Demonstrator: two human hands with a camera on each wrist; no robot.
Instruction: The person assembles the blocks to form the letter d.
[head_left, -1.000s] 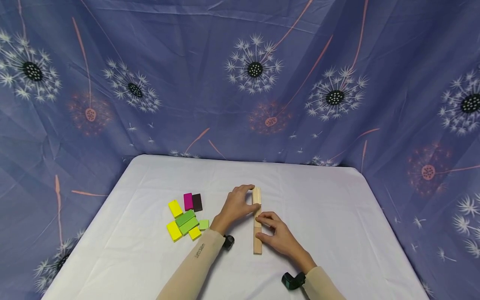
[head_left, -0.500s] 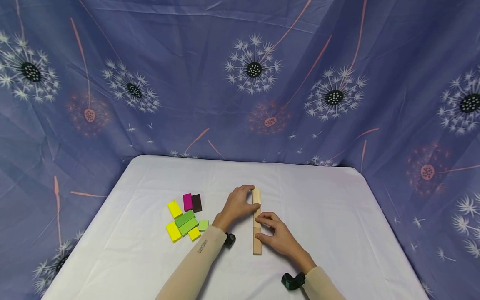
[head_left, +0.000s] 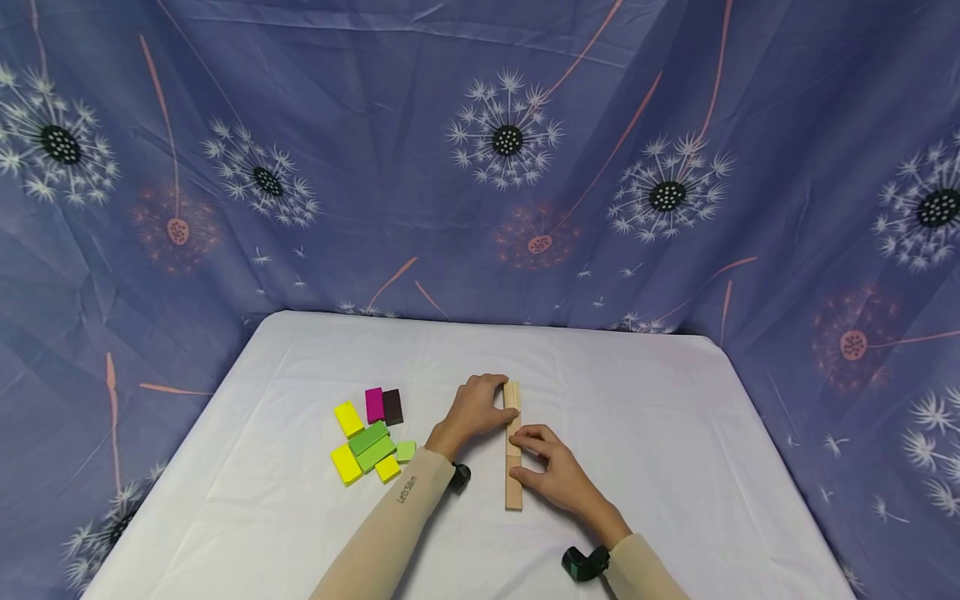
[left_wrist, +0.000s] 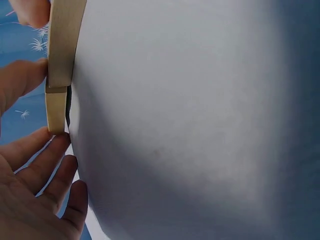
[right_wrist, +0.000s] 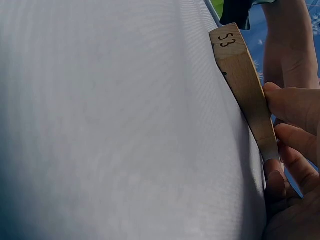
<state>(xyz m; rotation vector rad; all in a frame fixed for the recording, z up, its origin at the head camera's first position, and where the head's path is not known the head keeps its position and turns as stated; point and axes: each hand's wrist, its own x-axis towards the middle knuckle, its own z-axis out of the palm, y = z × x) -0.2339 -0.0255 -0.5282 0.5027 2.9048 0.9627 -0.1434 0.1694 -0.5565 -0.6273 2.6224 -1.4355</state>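
A straight row of bare wooden blocks (head_left: pixel 513 483) lies on the white-covered table. Where the row's far end is, my left hand (head_left: pixel 472 408) spans a wooden block (left_wrist: pixel 56 112), with fingertips at its end and the thumb over its top edge. The left wrist view shows the remaining left fingers (left_wrist: pixel 77 200) fanned out beside it. Nearer to me, my right hand (head_left: pixel 558 471) holds the row with bent thumb and index finger around a seam. In the right wrist view, the near wooden block (right_wrist: pixel 245 90) carries the number 53 on its end.
Left of the row lie several coloured blocks: green blocks (head_left: pixel 375 450), yellow blocks (head_left: pixel 347 463), a magenta block (head_left: pixel 374 406) and a dark brown block (head_left: pixel 392 407). A blue dandelion-print curtain (head_left: pixel 405 167) hangs around the white table (head_left: pixel 637 400).
Both hands stay in place on the wooden blocks. Everything in the head view shifts only slightly, as if the camera moved a little.
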